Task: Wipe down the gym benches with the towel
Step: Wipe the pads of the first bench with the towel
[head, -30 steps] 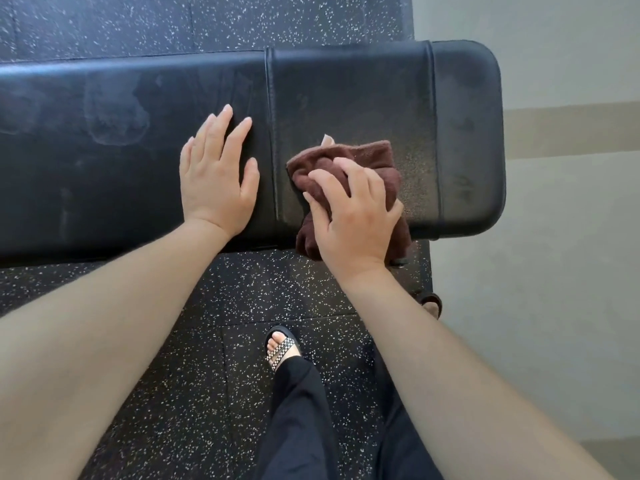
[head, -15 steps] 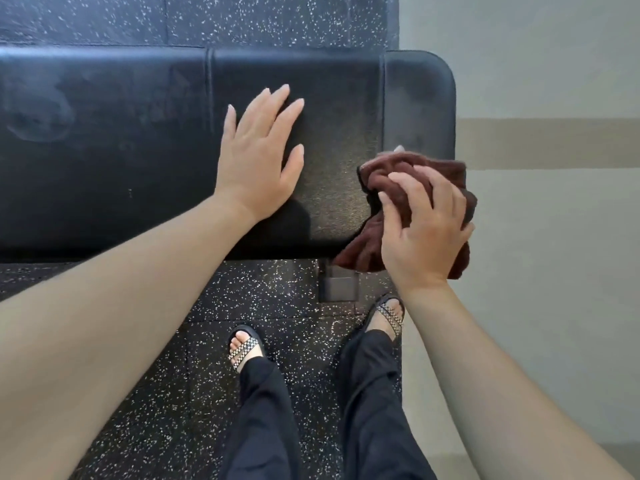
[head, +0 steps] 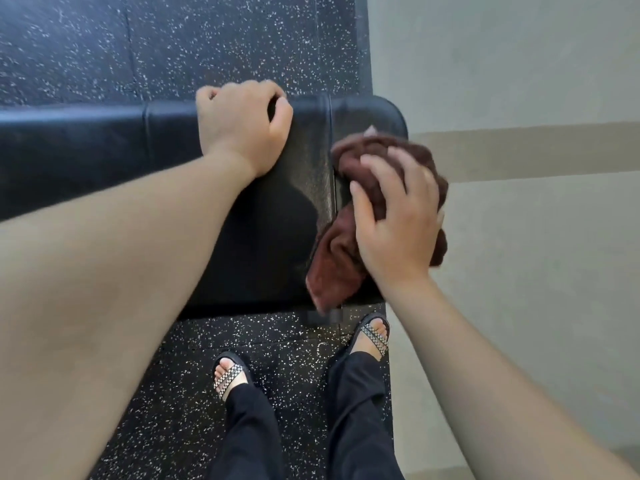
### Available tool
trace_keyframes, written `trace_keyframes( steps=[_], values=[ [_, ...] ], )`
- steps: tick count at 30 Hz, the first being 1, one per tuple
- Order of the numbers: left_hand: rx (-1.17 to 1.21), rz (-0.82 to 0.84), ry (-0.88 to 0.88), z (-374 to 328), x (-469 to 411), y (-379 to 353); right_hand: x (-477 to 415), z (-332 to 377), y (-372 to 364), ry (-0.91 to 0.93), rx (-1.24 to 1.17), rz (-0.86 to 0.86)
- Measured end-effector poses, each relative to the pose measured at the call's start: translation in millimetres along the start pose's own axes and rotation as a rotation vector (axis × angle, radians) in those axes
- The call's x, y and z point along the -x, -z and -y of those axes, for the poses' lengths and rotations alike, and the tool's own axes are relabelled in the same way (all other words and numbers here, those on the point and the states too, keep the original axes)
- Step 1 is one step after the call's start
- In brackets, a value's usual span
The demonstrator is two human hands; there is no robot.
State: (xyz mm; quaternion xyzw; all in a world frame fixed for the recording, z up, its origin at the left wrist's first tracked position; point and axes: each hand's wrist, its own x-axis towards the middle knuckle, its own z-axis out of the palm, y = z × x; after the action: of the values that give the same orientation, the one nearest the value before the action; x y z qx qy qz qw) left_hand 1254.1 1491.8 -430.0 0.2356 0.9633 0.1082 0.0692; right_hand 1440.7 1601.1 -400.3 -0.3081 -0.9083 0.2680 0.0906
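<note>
Because the bunched brown terry towel (head: 341, 261) under the right hand's (head: 398, 226) spread fingers (head: 379, 174) overhangs the black padded counter's (head: 86, 161) end, it may slide off, while the left hand's (head: 242, 126) fingers curl over its far edge.

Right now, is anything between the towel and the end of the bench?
Nothing visible: the right hand presses the towel onto the end panel of the bench. The left hand grips the far edge, left of it.

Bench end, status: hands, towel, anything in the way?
Left hand grips bench far edge. Right hand presses bunched towel on the right end, towel hanging over near edge. Nothing seen in the way.
</note>
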Motion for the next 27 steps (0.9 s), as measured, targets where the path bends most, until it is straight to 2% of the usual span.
trace_keyframes(
  steps=[4,10,16,22,24,27],
  values=[
    [0.001,0.007,-0.007,-2,-2,1,1,1,-3,-0.044,0.040,0.038],
    [-0.014,0.071,-0.002,-2,-3,2,-74,22,-19,-0.028,0.061,0.042],
    [-0.027,0.129,0.003,-3,-4,7,-122,33,-27,0.025,0.124,0.170],
    [-0.018,0.113,0.005,-4,-4,9,-170,33,-26,0.069,0.145,0.503],
    [-0.014,0.114,0.008,-3,-4,10,-166,33,-25,0.088,0.144,0.466],
    [-0.010,0.132,0.007,-3,-4,10,-136,34,-23,0.128,0.134,0.257]
  ],
)
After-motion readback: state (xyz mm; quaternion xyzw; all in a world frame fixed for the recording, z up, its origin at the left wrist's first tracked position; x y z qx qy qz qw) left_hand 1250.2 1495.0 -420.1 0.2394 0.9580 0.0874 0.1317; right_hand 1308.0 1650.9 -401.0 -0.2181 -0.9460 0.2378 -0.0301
